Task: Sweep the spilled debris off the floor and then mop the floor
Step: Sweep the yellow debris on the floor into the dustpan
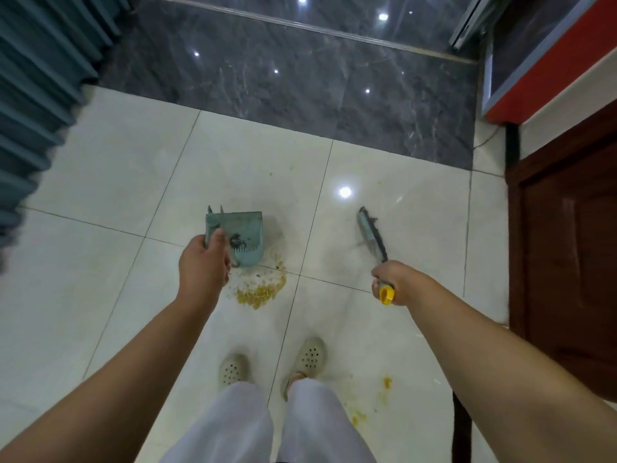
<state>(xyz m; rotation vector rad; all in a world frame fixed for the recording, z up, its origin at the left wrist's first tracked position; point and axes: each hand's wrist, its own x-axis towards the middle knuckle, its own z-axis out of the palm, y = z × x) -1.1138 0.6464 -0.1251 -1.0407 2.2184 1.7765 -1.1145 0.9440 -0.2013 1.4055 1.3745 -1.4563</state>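
Two hands engaged | dustpan (238, 237) gripped by left hand (203, 265) | brush (372, 237) held by right hand (392, 284), long axis pointing away | debris (262, 289) piled on floor (100, 262) between hands, nearer dustpan.

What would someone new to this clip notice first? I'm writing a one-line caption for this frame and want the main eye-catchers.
The yellow debris pile on the white tiles, just ahead of the person's shoes, draws the eye first. Right above it, the left hand holds a teal dustpan, while the right hand grips a brush by its yellow-tipped handle, off to the right. More yellow smears lie near the right foot.
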